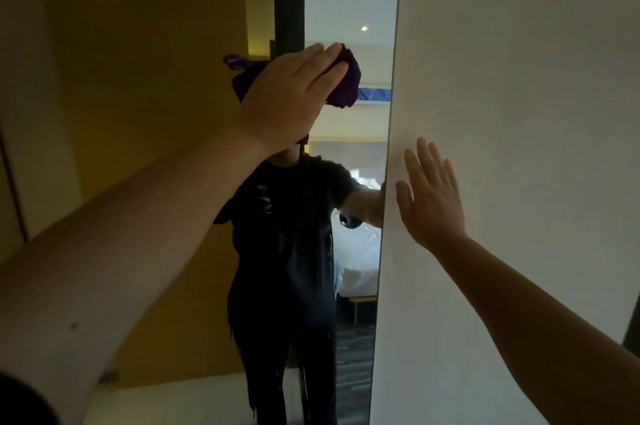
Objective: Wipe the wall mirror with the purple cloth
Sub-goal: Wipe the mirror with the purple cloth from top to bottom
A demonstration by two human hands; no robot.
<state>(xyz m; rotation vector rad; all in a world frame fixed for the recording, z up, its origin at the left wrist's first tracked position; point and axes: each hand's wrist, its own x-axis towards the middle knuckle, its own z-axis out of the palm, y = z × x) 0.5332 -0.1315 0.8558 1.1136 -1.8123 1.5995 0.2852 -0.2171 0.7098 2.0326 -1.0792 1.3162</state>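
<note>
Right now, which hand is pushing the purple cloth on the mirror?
The left hand, up high, presses the purple cloth on the mirror with straight fingers. The right hand rests flat on the white wall, holding nothing.

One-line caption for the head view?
Left hand presses purple cloth on wall mirror; right hand flat on wall.

We see the left hand pressing the bunched purple cloth flat against the wall mirror. The right hand rests, fingers straight, on the white wall just beside the mirror's edge.
</note>
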